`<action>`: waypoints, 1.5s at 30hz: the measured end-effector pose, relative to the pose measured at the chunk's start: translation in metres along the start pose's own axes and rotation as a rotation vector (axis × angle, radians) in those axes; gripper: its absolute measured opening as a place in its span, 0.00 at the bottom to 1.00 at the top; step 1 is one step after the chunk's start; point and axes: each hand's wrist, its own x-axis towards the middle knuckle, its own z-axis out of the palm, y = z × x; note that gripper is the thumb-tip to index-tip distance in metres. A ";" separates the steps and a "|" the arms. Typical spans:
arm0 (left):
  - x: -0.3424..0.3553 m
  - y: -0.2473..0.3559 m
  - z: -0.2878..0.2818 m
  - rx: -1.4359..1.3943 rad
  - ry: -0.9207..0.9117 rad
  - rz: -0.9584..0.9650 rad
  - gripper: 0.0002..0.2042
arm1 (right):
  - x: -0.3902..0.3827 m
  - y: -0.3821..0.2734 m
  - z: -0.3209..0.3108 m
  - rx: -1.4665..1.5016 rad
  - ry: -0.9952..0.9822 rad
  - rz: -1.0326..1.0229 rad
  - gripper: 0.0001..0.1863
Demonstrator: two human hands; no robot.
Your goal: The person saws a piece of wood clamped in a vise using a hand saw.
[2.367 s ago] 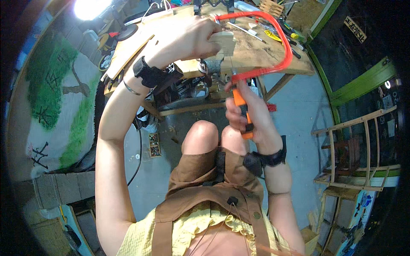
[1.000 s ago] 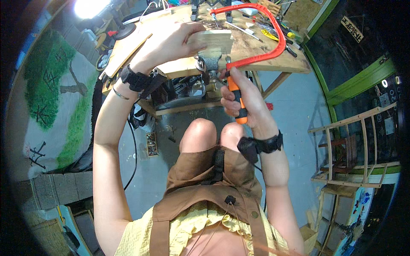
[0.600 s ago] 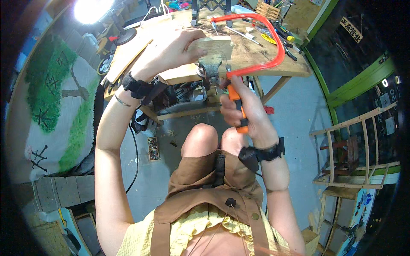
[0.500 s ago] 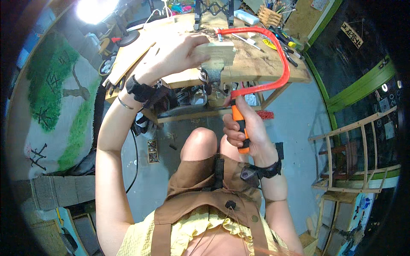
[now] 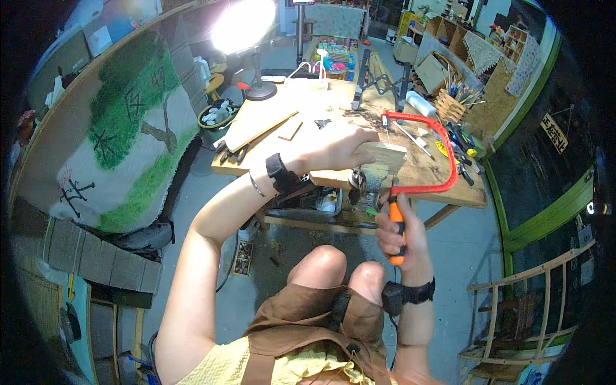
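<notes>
My left hand is closed on a pale wooden board, fingertips at its left part. The board stands at a grey metal vise on the bench's front edge. My right hand grips the orange-and-black handle of a red bow-framed saw below and right of the board. The thin blade runs from the handle toward the frame's far end, across the board near its right part; the exact cut is too small to make out.
A wooden workbench carries loose boards, pens, hand tools and a bright lamp. A painted panel leans at left. A wooden rack stands at right beside a green-framed glass door. A small parts box lies on the floor.
The saw has moved toward and away from me along the board; since half a second ago it has moved away. The view has lifted, so the scene sits lower and further right.
</notes>
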 end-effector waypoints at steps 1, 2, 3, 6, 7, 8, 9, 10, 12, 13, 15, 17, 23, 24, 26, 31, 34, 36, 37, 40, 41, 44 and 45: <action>0.003 0.005 0.000 -0.041 -0.053 -0.054 0.17 | 0.004 -0.004 -0.006 0.050 -0.044 0.006 0.15; 0.000 0.006 -0.005 -0.066 -0.098 -0.124 0.16 | 0.002 -0.002 0.000 -0.016 0.014 -0.017 0.16; -0.004 0.003 -0.006 -0.057 -0.085 -0.139 0.16 | -0.002 0.006 0.004 0.009 0.047 0.003 0.16; -0.006 0.002 -0.005 -0.037 -0.062 -0.090 0.17 | -0.029 0.025 0.003 -0.011 0.003 -0.003 0.16; -0.005 0.001 -0.003 0.024 -0.045 -0.063 0.17 | -0.027 0.021 0.005 -0.019 0.001 -0.004 0.16; -0.001 0.004 -0.004 0.018 -0.058 -0.048 0.17 | -0.026 0.017 0.007 0.012 0.021 0.002 0.16; 0.000 0.006 -0.005 0.013 -0.078 -0.038 0.17 | -0.023 0.013 0.008 0.051 0.038 0.013 0.16; 0.000 0.004 -0.003 0.008 -0.085 -0.040 0.17 | -0.011 0.006 -0.002 0.148 0.040 0.068 0.16; -0.002 -0.001 -0.003 0.002 -0.037 -0.033 0.17 | 0.001 -0.004 0.002 0.120 -0.011 0.056 0.15; -0.004 -0.002 -0.002 0.001 -0.037 -0.039 0.17 | 0.002 -0.003 0.003 0.143 -0.022 0.059 0.15; -0.004 -0.001 -0.005 -0.009 -0.054 -0.047 0.17 | -0.015 0.009 0.006 0.195 0.081 0.076 0.18; -0.005 0.003 -0.005 0.015 -0.012 0.014 0.18 | -0.033 0.021 0.005 0.150 0.018 0.049 0.18; -0.002 0.005 -0.007 0.027 -0.069 -0.080 0.17 | 0.003 -0.009 0.006 0.147 -0.051 0.042 0.15; -0.002 0.003 -0.007 0.034 -0.067 -0.064 0.17 | 0.001 -0.008 0.008 0.162 -0.019 0.052 0.16; -0.004 0.001 -0.007 0.031 -0.061 -0.050 0.17 | -0.009 0.002 0.007 0.159 0.009 0.061 0.16; -0.001 0.004 -0.007 0.020 -0.051 -0.014 0.16 | -0.031 0.009 0.003 0.192 -0.029 0.090 0.16; -0.001 0.005 -0.006 0.007 -0.058 -0.025 0.16 | -0.008 -0.004 0.000 0.245 -0.027 0.085 0.16; -0.004 0.004 -0.009 -0.016 -0.053 -0.039 0.16 | -0.009 -0.003 -0.002 0.239 0.001 0.110 0.16; -0.005 0.004 -0.009 -0.043 -0.049 -0.048 0.17 | -0.013 -0.001 -0.003 0.232 0.032 0.130 0.17; -0.004 0.007 -0.010 -0.037 -0.043 -0.029 0.16 | -0.041 0.011 0.002 0.161 0.019 0.103 0.18; -0.003 0.010 -0.012 -0.047 -0.065 -0.044 0.15 | -0.043 0.011 0.002 0.147 -0.013 0.096 0.18; -0.005 0.003 -0.002 -0.097 0.094 0.081 0.12 | -0.028 0.003 0.010 0.113 0.054 0.074 0.17; -0.004 0.003 -0.004 -0.058 0.136 0.133 0.11 | -0.021 0.000 0.011 0.077 0.119 0.058 0.17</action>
